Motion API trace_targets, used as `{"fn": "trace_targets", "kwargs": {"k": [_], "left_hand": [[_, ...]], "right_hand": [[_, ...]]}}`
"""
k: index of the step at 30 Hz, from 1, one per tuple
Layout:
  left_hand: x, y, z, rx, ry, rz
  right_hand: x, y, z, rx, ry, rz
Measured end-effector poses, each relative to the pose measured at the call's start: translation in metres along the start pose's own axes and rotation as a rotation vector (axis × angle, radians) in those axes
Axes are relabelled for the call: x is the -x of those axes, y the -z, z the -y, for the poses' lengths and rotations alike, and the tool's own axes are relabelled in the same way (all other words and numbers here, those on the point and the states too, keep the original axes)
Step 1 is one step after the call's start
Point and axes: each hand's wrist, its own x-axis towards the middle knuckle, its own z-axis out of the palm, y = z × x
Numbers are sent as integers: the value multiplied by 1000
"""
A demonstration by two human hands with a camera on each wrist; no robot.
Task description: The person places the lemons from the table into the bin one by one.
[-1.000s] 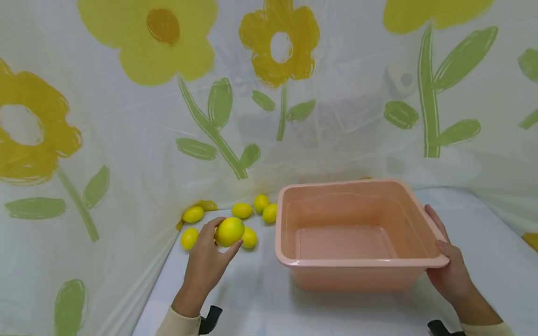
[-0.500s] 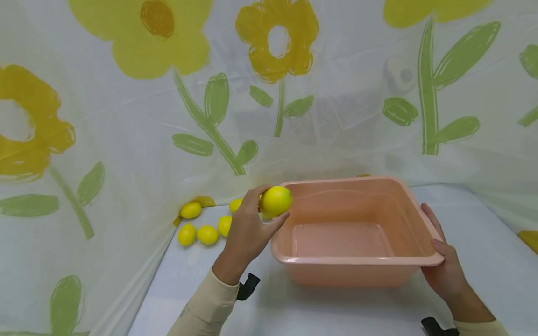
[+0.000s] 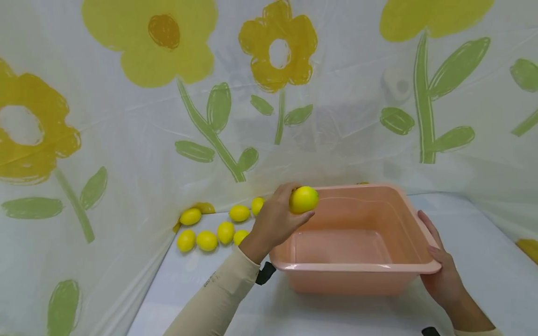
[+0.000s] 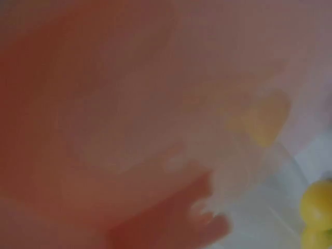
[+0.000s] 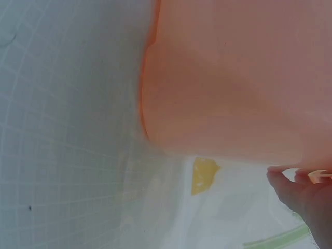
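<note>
A yellow lemon [image 3: 304, 200] is pinched between the thumb and fingers of my left hand [image 3: 275, 219], above the left part of the pink plastic basin [image 3: 357, 268]. No fruit shows on the visible part of the basin's floor. My right hand [image 3: 441, 270] grips the basin's right rim, thumb on top. From the right wrist view, fingertips of the right hand [image 5: 303, 199] appear at the edge of the basin [image 5: 233, 104]. The left wrist view is dim and blurred; a lemon [image 4: 317, 205] shows at its right edge.
Several lemons [image 3: 207, 241] lie loosely on the white tabletop [image 3: 201, 280] left of the basin, some partly hidden by the left arm. A flower-printed curtain [image 3: 336, 116] hangs behind and along the left side.
My left hand has carried the lemon rightward and up, from over the loose lemons to over the basin's left side. The right hand keeps its hold on the rim.
</note>
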Motion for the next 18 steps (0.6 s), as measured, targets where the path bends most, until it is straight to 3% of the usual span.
{"fn": "trace_targets", "kwargs": {"k": [4, 8, 13, 18], "left_hand": [[2, -13, 3, -26, 17, 69], [5, -22, 8, -46, -2, 96], [6, -29, 16, -56, -8, 118], [6, -33, 19, -126, -25, 199]], "right_hand": [[2, 3, -3, -4, -4, -8], [2, 5, -4, -5, -5, -9], [-2, 4, -3, 6, -4, -16], [-4, 3, -4, -2, 26, -10]]}}
